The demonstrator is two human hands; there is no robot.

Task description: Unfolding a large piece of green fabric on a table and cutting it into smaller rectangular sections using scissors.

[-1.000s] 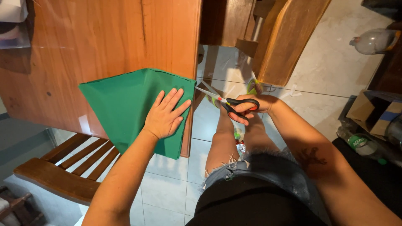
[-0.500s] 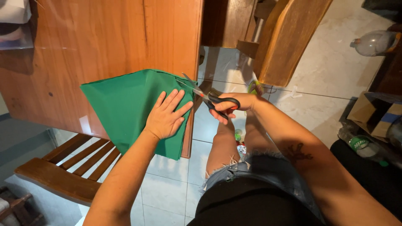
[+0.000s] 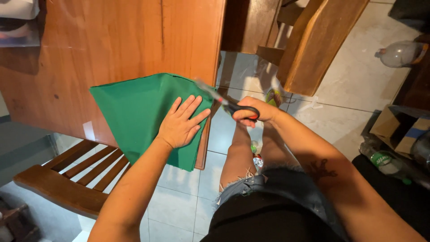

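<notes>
A folded green sheet [image 3: 134, 107] lies on the corner of a wooden table [image 3: 134, 40]. My left hand [image 3: 181, 123] presses flat on its right part, fingers spread. My right hand [image 3: 257, 112] grips black scissors with red inside the handles [image 3: 233, 105]. The blades point left and reach the sheet's upper right edge, near the table's edge.
A wooden chair [image 3: 67, 172] stands at lower left, another wooden chair [image 3: 313, 45] beyond the table on the tiled floor. A plastic bottle [image 3: 401, 54] lies at upper right. A cardboard box [image 3: 398, 130] and a second bottle [image 3: 380, 159] sit at right.
My right hand has carried the scissors leftwards from beside the table until the blades meet the green sheet's edge. My left hand has stayed flat on the sheet.
</notes>
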